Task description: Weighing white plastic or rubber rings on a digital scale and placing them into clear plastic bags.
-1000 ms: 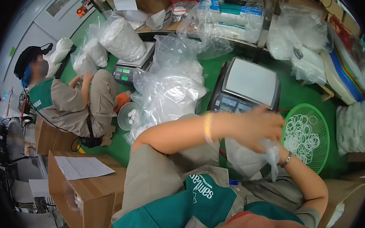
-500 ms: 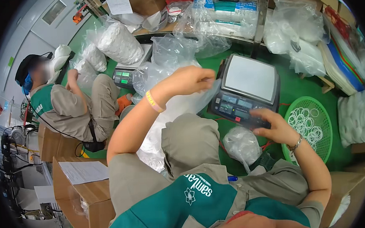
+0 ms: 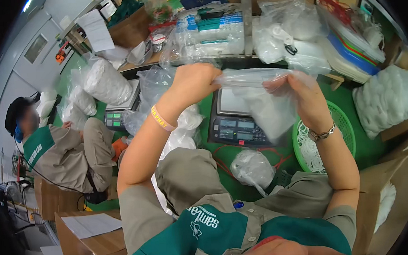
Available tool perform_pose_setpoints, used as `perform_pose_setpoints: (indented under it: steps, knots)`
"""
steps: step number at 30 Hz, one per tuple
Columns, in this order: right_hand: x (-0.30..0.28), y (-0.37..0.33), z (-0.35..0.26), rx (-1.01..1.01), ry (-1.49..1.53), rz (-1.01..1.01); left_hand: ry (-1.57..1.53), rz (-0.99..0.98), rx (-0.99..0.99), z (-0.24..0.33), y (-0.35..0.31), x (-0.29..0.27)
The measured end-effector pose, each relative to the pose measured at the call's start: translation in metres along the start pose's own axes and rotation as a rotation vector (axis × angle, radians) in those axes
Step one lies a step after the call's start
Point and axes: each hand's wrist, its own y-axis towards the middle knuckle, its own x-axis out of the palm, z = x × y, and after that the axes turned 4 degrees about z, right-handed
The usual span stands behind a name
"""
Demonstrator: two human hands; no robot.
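You held the bag (image 3: 263, 100) up over the scale (image 3: 237, 120), L hand (image 3: 196, 83) and R hand (image 3: 305, 95) each pinched shut on a top corner, so its mouth ran left-right betw. them and the body hung below. Thin clear crinkly plastic, soft and limp w/ whitish contents; green basket (image 3: 341, 123) of white rings sat just right.
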Motion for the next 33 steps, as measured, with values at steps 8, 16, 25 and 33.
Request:
perform_pose_setpoints:
  steps: [8, 16, 25, 33]
  knots:
    - [-0.043, -0.019, 0.002, -0.108, 0.53, 0.255, -0.076, -0.058, -0.019, 0.016, 0.007, 0.032]
    - [-0.083, -0.047, 0.023, 0.161, 0.488, 0.391, -1.094, -0.426, 0.525, 0.043, -0.006, 0.03]
    - [-0.036, -0.046, 0.058, 0.154, 0.074, 0.231, -2.08, -0.438, -0.156, 0.076, 0.001, 0.049]
    - [0.004, -0.05, 0.014, -0.521, -1.008, 0.136, -1.681, -0.39, 0.015, 0.106, -0.011, 0.057]
